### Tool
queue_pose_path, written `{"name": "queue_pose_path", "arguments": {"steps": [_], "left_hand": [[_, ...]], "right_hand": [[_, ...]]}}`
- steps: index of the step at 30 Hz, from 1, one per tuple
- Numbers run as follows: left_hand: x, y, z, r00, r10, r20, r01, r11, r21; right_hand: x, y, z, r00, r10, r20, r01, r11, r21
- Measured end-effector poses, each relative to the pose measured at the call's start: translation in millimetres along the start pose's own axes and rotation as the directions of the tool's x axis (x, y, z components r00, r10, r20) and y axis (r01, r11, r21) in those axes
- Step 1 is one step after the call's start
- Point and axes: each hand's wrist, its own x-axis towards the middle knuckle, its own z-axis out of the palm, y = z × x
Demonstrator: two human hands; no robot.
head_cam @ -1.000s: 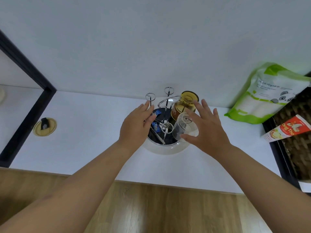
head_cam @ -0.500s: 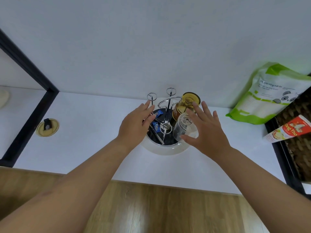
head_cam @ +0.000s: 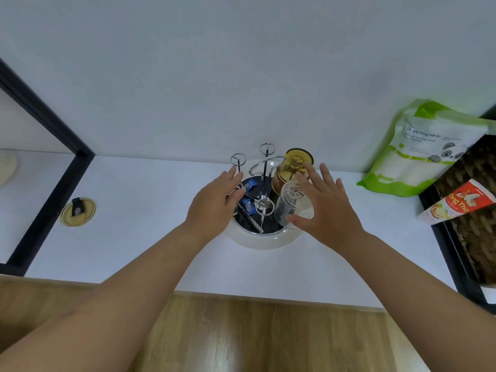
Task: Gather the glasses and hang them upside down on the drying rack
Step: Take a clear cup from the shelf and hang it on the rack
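Note:
A round drying rack (head_cam: 264, 241) with a white rim, a dark tray and chrome pegs stands on the white counter by the wall. An amber glass (head_cam: 292, 167) hangs upside down on a back peg. A clear glass (head_cam: 288, 208) hangs upside down on a front right peg. My right hand (head_cam: 326, 208) is spread open just right of the clear glass, thumb near its rim, fingers off it. My left hand (head_cam: 217, 208) rests open on the rack's left edge, covering part of the tray.
Small blue wrappers (head_cam: 248, 204) and a metal tool lie in the tray. A green and white pouch (head_cam: 418, 151) leans on the wall at right, beside a wicker basket (head_cam: 477, 210) holding a red tube (head_cam: 456, 205). A round yellow lid (head_cam: 77, 212) lies left.
Both hands stay by the rack and barely shift. The right hand's fingers have spread slightly away from the clear glass; the view has tilted a little.

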Motion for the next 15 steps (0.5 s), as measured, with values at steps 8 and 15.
{"name": "queue_pose_path", "arguments": {"steps": [8, 15], "left_hand": [[-4.3, 4.0, 2.2, 1.0, -0.011, 0.009, 0.011, 1.0, -0.002], [-7.8, 8.8, -15.9, 0.999, -0.035, -0.038, 0.034, 0.999, -0.003]], "right_hand": [[-3.1, -0.3, -4.4, 1.0, 0.02, 0.012, -0.02, 1.0, 0.001], [-8.2, -5.7, -18.0, 0.998, 0.021, 0.061, -0.023, 1.0, 0.022]]}}
